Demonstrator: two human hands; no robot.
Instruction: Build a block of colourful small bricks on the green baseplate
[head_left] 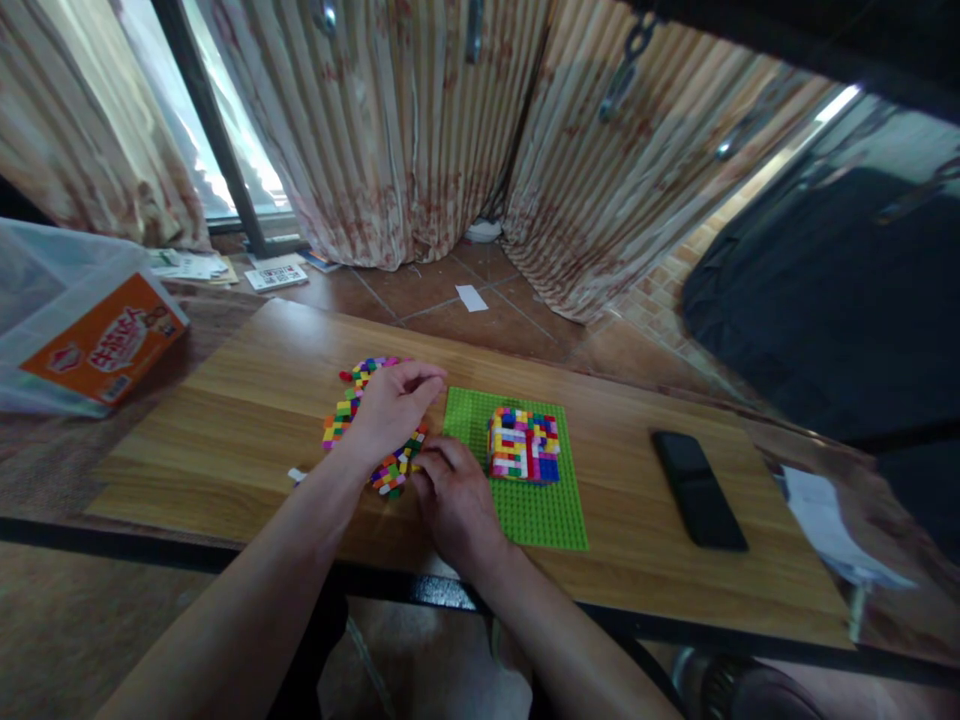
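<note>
A loose pile of small multicoloured toy building bricks (343, 412) lies on the wooden table, partly covered by my left hand (397, 402). The fingers of that hand are closed together and point right; anything in them is too small to make out. My right hand (456, 495) rests at the pile's right side, fingers bent and closed, with a yellow brick by the fingertips. Whether it grips that brick I cannot tell. Just right of both hands lies a green studded baseplate (540, 515), bearing a block built of multicoloured bricks (523, 445).
A black phone (699, 490) lies on the wooden tabletop (622, 480) to the right. White paper (840, 525) sits beyond the right end. At the left stands a clear plastic tub (75, 320) with an orange label. Curtains (420, 130) hang behind the table.
</note>
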